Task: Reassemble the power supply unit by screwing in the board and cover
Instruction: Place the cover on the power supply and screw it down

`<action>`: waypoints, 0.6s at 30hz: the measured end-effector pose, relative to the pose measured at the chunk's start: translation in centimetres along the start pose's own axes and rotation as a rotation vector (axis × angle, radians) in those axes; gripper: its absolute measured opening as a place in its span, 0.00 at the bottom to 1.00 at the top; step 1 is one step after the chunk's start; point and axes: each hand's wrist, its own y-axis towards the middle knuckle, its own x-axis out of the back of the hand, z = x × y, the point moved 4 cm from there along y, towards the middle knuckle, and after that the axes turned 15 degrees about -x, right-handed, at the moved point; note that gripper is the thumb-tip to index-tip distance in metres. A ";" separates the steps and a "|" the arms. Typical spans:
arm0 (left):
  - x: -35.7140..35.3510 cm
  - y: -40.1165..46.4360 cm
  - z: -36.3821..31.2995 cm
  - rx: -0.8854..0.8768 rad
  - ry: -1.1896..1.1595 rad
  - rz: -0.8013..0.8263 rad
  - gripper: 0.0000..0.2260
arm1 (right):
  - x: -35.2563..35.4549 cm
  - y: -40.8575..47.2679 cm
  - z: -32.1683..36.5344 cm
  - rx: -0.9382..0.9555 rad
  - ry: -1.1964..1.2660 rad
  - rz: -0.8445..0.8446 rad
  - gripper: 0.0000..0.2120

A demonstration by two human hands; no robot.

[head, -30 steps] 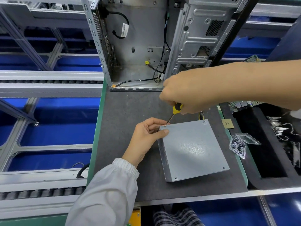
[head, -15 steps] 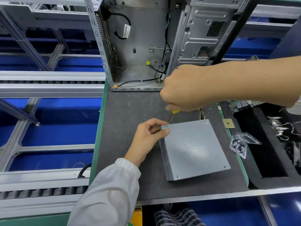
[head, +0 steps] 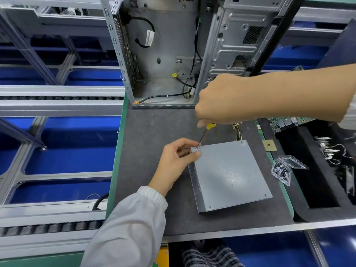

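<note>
PSU (head: pixel 229 174) cover getting screwed down at its far-left corner.

PC case (head: pixel 173 54) is standing open at the mat's (head: pixel 154 122) far edge; the PSU is lying flat, cover up, near the mat's middle toward the right edge, with a bag of screws (head: pixel 281 170) just beside it. Right hand (head: pixel 217 101) is curling round the screwdriver (head: pixel 204 134), tip sitting on the corner screw; left hand (head: pixel 173 160) is pinching that same corner, steadying it. Judging by the empty-looking near holes, the next move calls for seating this screw, then fetching another from the bag.
</note>
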 end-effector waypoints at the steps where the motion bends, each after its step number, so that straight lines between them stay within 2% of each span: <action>1: 0.0 0.0 0.1 0.006 0.008 0.000 0.09 | -0.4 0.1 0.1 0.000 0.024 0.020 0.20; 4: -0.1 -0.1 0.0 0.031 0.016 0.028 0.10 | -0.5 0.2 0.2 0.015 0.073 0.149 0.22; 6: 0.6 0.0 -0.4 0.000 0.033 0.031 0.12 | -0.3 0.3 -0.1 0.034 0.075 0.146 0.13; 7: 1.3 0.0 -0.7 -0.037 0.075 0.004 0.12 | 0.0 0.3 -0.3 0.017 0.103 0.126 0.12; 9: 3.7 -0.2 -1.2 -0.114 0.325 -0.057 0.09 | 0.9 0.1 -0.2 -0.005 0.064 0.044 0.21; 12: 6.1 -1.2 -0.9 -0.120 0.843 0.015 0.08 | 0.7 0.2 0.3 -0.011 0.014 0.012 0.21; 15: 6.4 -2.3 0.2 -0.026 1.016 0.145 0.12 | 0.2 0.1 0.3 -0.001 0.070 0.156 0.24; 18: 6.0 -2.4 0.8 -0.031 1.061 0.138 0.11 | 0.1 0.1 0.1 0.050 0.064 0.152 0.14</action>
